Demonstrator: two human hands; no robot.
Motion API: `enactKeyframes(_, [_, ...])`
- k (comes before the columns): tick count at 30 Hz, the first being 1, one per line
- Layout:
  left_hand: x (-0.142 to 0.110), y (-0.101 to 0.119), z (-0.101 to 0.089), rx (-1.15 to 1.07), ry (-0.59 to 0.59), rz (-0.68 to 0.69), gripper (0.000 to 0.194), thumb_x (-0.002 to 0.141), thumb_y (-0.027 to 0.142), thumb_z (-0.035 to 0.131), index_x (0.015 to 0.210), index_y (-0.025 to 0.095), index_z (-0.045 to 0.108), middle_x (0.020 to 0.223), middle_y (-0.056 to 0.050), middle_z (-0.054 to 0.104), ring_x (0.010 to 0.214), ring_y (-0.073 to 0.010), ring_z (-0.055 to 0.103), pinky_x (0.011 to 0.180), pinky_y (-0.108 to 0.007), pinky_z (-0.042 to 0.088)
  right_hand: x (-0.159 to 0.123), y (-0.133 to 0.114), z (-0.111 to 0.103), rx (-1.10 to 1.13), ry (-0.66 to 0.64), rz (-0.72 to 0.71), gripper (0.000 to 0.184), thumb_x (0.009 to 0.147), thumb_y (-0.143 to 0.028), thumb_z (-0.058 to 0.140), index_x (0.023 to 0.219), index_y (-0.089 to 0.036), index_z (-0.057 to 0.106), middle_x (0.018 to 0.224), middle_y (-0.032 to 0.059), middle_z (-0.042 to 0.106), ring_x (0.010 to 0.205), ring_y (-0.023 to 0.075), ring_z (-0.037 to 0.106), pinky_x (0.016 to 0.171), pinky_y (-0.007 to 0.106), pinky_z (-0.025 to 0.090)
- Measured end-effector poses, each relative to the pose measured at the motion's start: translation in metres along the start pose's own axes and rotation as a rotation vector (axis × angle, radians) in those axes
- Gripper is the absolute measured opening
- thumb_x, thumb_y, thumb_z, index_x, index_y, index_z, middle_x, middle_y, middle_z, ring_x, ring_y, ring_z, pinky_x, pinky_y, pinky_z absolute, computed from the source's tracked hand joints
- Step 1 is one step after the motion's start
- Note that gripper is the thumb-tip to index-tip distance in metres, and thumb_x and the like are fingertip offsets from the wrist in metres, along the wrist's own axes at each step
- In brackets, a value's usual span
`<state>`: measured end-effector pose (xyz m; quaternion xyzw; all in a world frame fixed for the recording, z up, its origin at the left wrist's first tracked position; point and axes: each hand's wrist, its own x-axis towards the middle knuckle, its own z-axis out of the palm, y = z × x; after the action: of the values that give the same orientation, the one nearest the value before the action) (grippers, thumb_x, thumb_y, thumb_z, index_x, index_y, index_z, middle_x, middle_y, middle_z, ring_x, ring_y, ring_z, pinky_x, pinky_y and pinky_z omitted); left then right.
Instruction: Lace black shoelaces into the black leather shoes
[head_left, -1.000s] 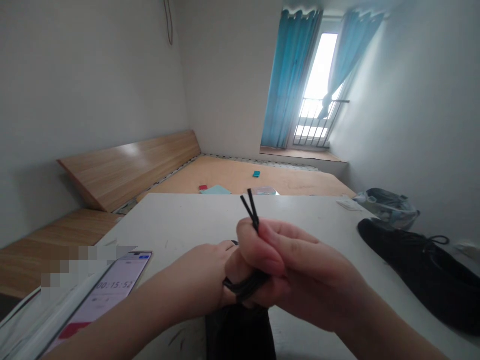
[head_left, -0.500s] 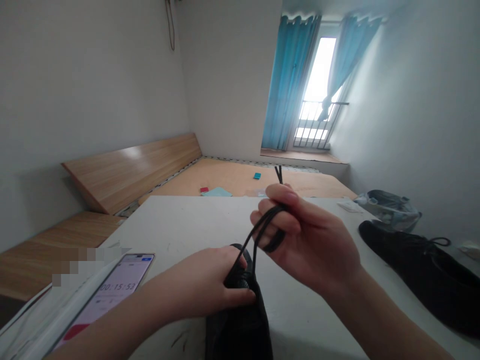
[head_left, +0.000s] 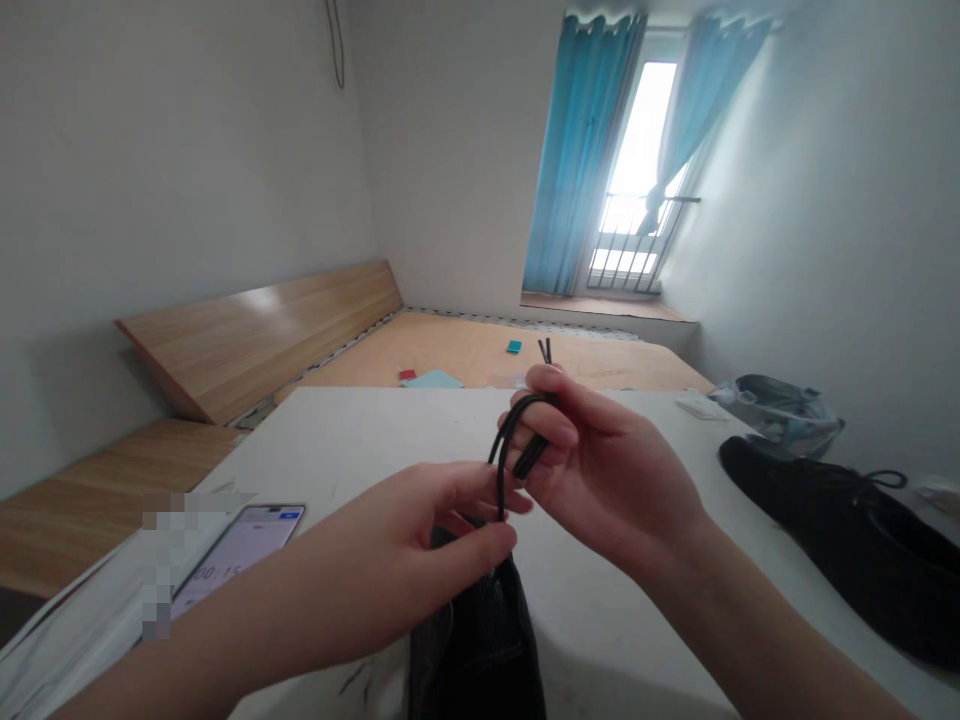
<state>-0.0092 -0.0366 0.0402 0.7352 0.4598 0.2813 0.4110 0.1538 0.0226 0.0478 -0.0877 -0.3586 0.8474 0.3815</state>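
A black shoe (head_left: pixel 476 650) stands on the white table in front of me, its heel end toward me and its front partly hidden by my left hand. Two black shoelaces (head_left: pixel 501 440) rise from it. My right hand (head_left: pixel 592 450) is closed on them above the shoe, a looped dark bundle lying against the fingers and two lace tips sticking up past the thumb. Lower down, my left hand (head_left: pixel 427 560) has its thumb and fingers around the laces, just over the shoe's opening.
A second black shoe (head_left: pixel 847 540) with a tied bow lies at the right. On the left, a phone (head_left: pixel 240 560) showing a timer rests by papers or a plastic sleeve. A clear bag (head_left: pixel 787 410) stands at the back right. Beyond the white table (head_left: pixel 352 430) is a bed (head_left: pixel 450 340).
My left hand has lifted off the shoe's top to the laces, its fingers now around them. My right hand has shifted slightly left, still holding the laces, which are less stretched out.
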Motion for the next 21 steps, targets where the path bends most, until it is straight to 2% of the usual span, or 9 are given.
enactKeyframes(3, [0.002,-0.003,-0.003,-0.141,0.005,0.007,0.03,0.094,0.041,0.047,0.082,0.022,0.065,0.077,0.003,0.066,0.075,-0.015,0.058,0.07,-0.024,0.045,0.003,-0.005,-0.008,-0.366,0.06,-0.047,0.025,0.096,-0.035,0.044,0.078,-0.021,0.054,0.056,-0.005,0.042,0.05,0.0111,0.036,0.05,0.02,0.034])
enactKeyframes(5, [0.004,-0.007,-0.008,-0.206,0.084,-0.001,0.04,0.096,0.046,0.042,0.072,0.021,0.062,0.068,0.002,0.063,0.07,-0.0141,0.055,0.068,-0.023,0.044,0.008,-0.011,-0.017,-0.73,0.183,-0.175,0.025,0.092,-0.036,0.051,0.075,-0.018,0.058,0.059,-0.0029,0.049,0.053,0.0102,0.038,0.051,0.021,0.032])
enactKeyframes(7, [0.007,-0.012,-0.013,-0.306,0.15,-0.014,0.042,0.096,0.049,0.043,0.068,0.02,0.057,0.06,0.003,0.057,0.066,-0.0131,0.054,0.07,-0.024,0.046,0.014,-0.02,-0.027,-1.019,0.327,-0.32,0.024,0.089,-0.033,0.053,0.073,-0.017,0.062,0.058,-0.0026,0.048,0.054,0.0099,0.038,0.051,0.022,0.03])
enactKeyframes(9, [0.01,-0.015,-0.018,-0.462,0.179,-0.014,0.039,0.095,0.048,0.046,0.069,0.02,0.054,0.052,0.007,0.043,0.055,-0.0106,0.048,0.071,-0.026,0.05,0.02,-0.029,-0.038,-1.049,0.423,-0.39,0.022,0.087,-0.029,0.052,0.072,-0.016,0.062,0.057,-0.0031,0.045,0.053,0.0099,0.037,0.051,0.023,0.028])
enactKeyframes(11, [0.011,-0.016,-0.024,-0.594,0.22,0.003,0.036,0.095,0.044,0.048,0.068,0.02,0.05,0.05,0.009,0.028,0.045,-0.0078,0.034,0.062,-0.024,0.052,0.023,-0.04,-0.047,-0.901,0.437,-0.388,0.021,0.085,-0.028,0.051,0.071,-0.016,0.059,0.06,-0.0021,0.045,0.052,0.0097,0.037,0.049,0.024,0.027])
enactKeyframes(14, [0.011,-0.013,-0.036,-0.696,0.325,0.028,0.034,0.097,0.038,0.043,0.068,0.02,0.045,0.051,0.01,0.02,0.041,-0.0063,0.019,0.042,-0.015,0.04,0.024,-0.057,-0.057,-0.823,0.462,-0.467,0.015,0.082,-0.024,0.052,0.071,-0.016,0.058,0.06,-0.0021,0.043,0.05,0.0092,0.033,0.047,0.025,0.023])
enactKeyframes(17, [0.007,-0.008,-0.053,-0.72,0.421,0.013,0.035,0.101,0.031,0.032,0.07,0.02,0.044,0.053,0.009,0.016,0.042,-0.007,0.011,0.036,-0.012,0.025,0.019,-0.073,-0.065,-1.011,0.525,-0.576,0.014,0.084,-0.023,0.052,0.079,-0.015,0.063,0.055,-0.0046,0.036,0.048,0.0094,0.027,0.045,0.027,0.017])
enactKeyframes(21, [0.0,-0.007,-0.072,-0.533,0.594,0.053,0.036,0.104,0.03,0.026,0.075,0.021,0.044,0.055,0.008,0.014,0.046,-0.0093,0.009,0.038,-0.015,0.017,0.012,-0.085,-0.071,-1.454,0.571,-0.564,0.023,0.09,-0.03,0.05,0.094,-0.016,0.068,0.054,-0.005,0.034,0.046,0.0104,0.028,0.046,0.027,0.019])
